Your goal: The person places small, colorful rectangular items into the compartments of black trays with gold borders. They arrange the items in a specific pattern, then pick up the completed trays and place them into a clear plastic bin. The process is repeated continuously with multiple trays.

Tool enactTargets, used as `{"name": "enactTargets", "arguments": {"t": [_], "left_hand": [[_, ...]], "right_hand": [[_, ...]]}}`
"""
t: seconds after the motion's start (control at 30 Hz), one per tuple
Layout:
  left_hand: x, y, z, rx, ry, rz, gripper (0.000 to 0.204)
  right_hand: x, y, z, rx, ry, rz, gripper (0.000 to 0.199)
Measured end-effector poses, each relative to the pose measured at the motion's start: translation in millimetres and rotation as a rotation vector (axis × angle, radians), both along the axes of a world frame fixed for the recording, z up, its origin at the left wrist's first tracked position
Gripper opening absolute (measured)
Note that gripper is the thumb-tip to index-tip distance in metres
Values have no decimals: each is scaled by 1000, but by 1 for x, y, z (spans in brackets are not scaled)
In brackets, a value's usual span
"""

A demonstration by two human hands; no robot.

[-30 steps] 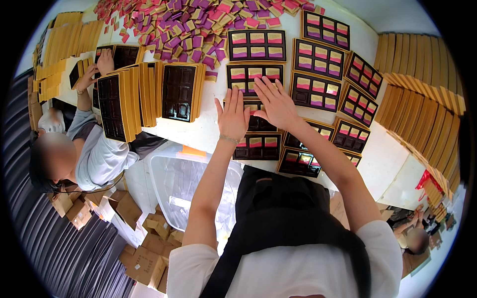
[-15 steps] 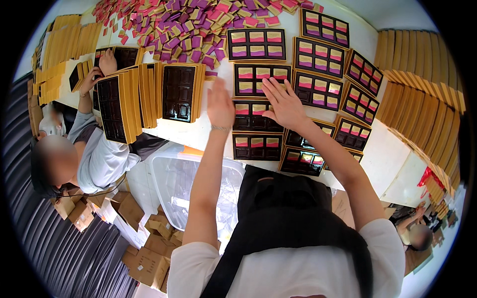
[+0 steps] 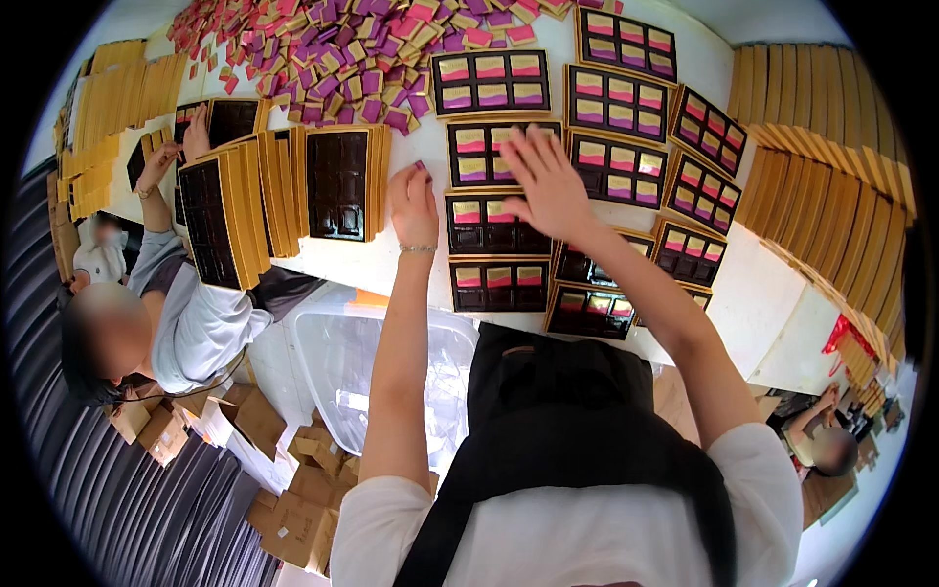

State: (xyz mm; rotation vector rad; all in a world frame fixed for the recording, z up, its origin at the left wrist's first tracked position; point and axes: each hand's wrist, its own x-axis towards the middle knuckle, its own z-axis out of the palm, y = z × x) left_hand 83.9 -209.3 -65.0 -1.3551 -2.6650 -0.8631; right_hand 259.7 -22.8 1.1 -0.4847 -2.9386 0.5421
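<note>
My left hand point(image 3: 414, 207) is closed in a pinch over the white table, left of the trays. A small purple wrapped square point(image 3: 421, 167) shows at its fingertips. My right hand point(image 3: 550, 186) is spread flat, palm down, over a black six-compartment tray point(image 3: 472, 157) with gold edges. Its fingers hide the tray's right part; pink-and-gold squares fill the upper row and purple ones show below. Nearer me, another tray point(image 3: 481, 235) has squares in its upper row and bare dark compartments in its lower row.
A heap of pink, purple and gold squares point(image 3: 342, 59) covers the far table. Stacked dark trays point(image 3: 337, 186) stand at left, where a co-worker's hands point(image 3: 196, 132) reach in. Tall gold-edged stacks point(image 3: 822, 196) line the right. A clear plastic bin point(image 3: 337, 338) sits below the table edge.
My left hand has drawn slightly left and closed round a small purple square that lay near its fingers. My right hand has shifted slightly left over the tray. The whole view has moved a little.
</note>
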Motion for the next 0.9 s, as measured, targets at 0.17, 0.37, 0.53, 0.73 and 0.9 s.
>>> {"name": "enactTargets", "arguments": {"t": [0.17, 0.37, 0.53, 0.73, 0.9], "left_hand": [[9, 20, 18, -171, 146, 114, 42], [4, 29, 18, -261, 63, 211, 31], [18, 6, 44, 18, -188, 86, 32], [58, -30, 70, -4, -273, -347, 35], [61, -28, 61, -20, -223, -425, 36]], "right_hand": [[-6, 10, -17, 99, -116, -30, 87], [-6, 10, -18, 68, -52, -27, 85], [17, 17, -5, 32, 77, -137, 75], [47, 3, 3, 118, -176, 70, 75], [47, 4, -7, 209, -176, 73, 72]]}}
